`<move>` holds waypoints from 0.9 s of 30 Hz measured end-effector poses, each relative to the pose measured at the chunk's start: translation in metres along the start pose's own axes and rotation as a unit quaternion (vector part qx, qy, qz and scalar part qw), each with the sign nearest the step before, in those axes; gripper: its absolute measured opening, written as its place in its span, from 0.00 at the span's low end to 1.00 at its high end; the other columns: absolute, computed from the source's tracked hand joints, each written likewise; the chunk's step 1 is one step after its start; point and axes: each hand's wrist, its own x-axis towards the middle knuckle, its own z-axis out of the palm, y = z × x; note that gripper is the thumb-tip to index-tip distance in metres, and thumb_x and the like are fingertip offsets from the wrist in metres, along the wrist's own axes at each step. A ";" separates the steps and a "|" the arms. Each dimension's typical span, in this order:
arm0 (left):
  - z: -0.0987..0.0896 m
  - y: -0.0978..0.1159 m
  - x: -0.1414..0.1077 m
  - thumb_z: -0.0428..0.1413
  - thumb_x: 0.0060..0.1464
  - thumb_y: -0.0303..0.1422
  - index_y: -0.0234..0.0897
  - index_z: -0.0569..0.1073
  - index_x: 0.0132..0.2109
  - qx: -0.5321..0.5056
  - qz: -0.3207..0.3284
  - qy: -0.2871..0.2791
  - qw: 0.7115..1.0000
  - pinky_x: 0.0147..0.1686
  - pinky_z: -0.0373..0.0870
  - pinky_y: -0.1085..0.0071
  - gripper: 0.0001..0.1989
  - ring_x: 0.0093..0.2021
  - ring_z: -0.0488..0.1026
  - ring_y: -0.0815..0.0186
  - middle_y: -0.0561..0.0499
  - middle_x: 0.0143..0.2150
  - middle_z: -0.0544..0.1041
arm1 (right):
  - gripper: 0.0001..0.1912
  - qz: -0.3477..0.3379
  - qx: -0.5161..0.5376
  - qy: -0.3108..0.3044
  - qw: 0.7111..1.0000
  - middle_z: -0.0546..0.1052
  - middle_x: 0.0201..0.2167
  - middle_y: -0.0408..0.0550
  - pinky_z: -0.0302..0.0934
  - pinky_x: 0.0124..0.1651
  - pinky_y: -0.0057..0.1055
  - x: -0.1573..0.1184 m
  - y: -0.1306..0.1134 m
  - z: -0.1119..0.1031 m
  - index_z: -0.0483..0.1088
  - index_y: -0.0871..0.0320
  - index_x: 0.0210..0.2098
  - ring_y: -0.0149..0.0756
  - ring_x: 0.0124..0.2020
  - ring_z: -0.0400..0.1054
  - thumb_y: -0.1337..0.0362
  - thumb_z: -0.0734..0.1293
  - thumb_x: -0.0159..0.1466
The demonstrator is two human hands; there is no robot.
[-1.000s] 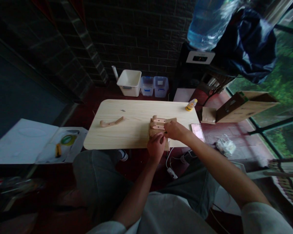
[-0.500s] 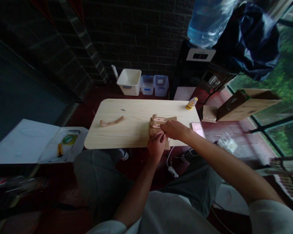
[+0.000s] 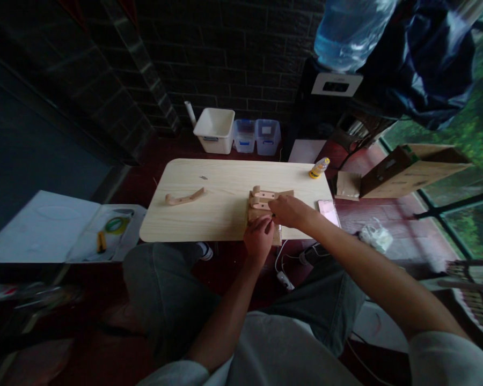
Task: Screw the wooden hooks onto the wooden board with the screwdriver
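Observation:
Both hands meet over a brown cardboard-like piece (image 3: 253,213) at the front edge of the table. On its upper part lie two pale wooden hook-shaped pieces (image 3: 264,195) with dark holes, side by side. My right hand (image 3: 288,210) is closed beside the nearer hook piece, a small dark spot showing at its fingertips; what it grips is too small to name. My left hand (image 3: 258,236) is closed too, fingertips pinched close to the right ones, with its contents hidden. A similar curved wooden piece (image 3: 185,198) lies apart on the left of the table.
On the light wooden table (image 3: 221,171) are small dark bits (image 3: 203,177), a yellow-based bottle (image 3: 319,168) and a phone (image 3: 329,212). An open white case (image 3: 131,230) stands to the left. Bins (image 3: 215,131) line the wall behind; a cardboard box (image 3: 402,171) stands right.
The whole view has shifted slightly. Both hands stay close together at the cardboard-like piece, with the right fingers moved only a little, if at all.

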 end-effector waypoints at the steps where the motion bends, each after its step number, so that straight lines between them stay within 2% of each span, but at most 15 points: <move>1: 0.000 0.000 0.000 0.60 0.60 0.29 0.43 0.81 0.46 -0.001 0.001 0.001 1.000 0.52 0.77 0.63 0.08 0.49 0.81 0.59 0.48 0.48 0.84 | 0.14 0.003 0.003 0.005 1.000 0.81 0.46 0.70 0.71 0.49 0.38 0.001 0.000 0.002 0.76 0.70 0.49 0.51 0.49 0.78 0.68 0.65 0.68; 7: 0.000 -0.001 -0.001 0.60 0.61 0.28 0.44 0.81 0.47 0.002 0.005 -0.006 1.000 0.53 0.77 0.62 0.09 0.50 0.81 0.59 0.48 0.49 0.84 | 0.16 0.027 0.022 0.011 0.999 0.80 0.46 0.72 0.71 0.48 0.40 0.004 -0.002 0.009 0.76 0.72 0.49 0.54 0.49 0.78 0.66 0.66 0.68; 11: -0.001 0.000 -0.001 0.60 0.61 0.28 0.43 0.81 0.47 0.011 0.004 -0.011 1.000 0.52 0.77 0.62 0.10 0.50 0.81 0.58 0.49 0.49 0.84 | 0.18 0.048 0.031 0.008 0.998 0.80 0.46 0.73 0.71 0.46 0.41 -0.001 -0.004 0.003 0.74 0.72 0.53 0.55 0.48 0.78 0.66 0.65 0.68; 18: -0.004 0.004 0.001 0.60 0.61 0.29 0.43 0.81 0.45 0.010 0.005 -0.005 1.000 0.51 0.76 0.63 0.07 0.50 0.81 0.58 0.46 0.47 0.84 | 0.17 -0.018 -0.015 0.017 1.000 0.82 0.47 0.64 0.72 0.46 0.40 -0.016 -0.014 -0.015 0.73 0.61 0.55 0.50 0.49 0.79 0.72 0.59 0.72; 22: -0.003 0.003 0.002 0.60 0.62 0.30 0.42 0.81 0.43 0.013 0.006 -0.002 1.000 0.52 0.76 0.63 0.05 0.49 0.81 0.58 0.46 0.45 0.84 | 0.20 -0.031 -0.035 0.019 0.999 0.82 0.48 0.63 0.72 0.44 0.40 -0.015 -0.016 -0.013 0.72 0.61 0.58 0.51 0.48 0.79 0.75 0.58 0.71; 27: -0.003 0.004 0.002 0.60 0.61 0.29 0.43 0.81 0.45 0.010 0.005 -0.003 1.000 0.54 0.76 0.62 0.07 0.50 0.81 0.58 0.47 0.47 0.84 | 0.15 -0.036 -0.009 0.021 0.999 0.82 0.45 0.64 0.72 0.46 0.40 -0.010 -0.007 -0.002 0.76 0.65 0.51 0.51 0.48 0.79 0.73 0.60 0.72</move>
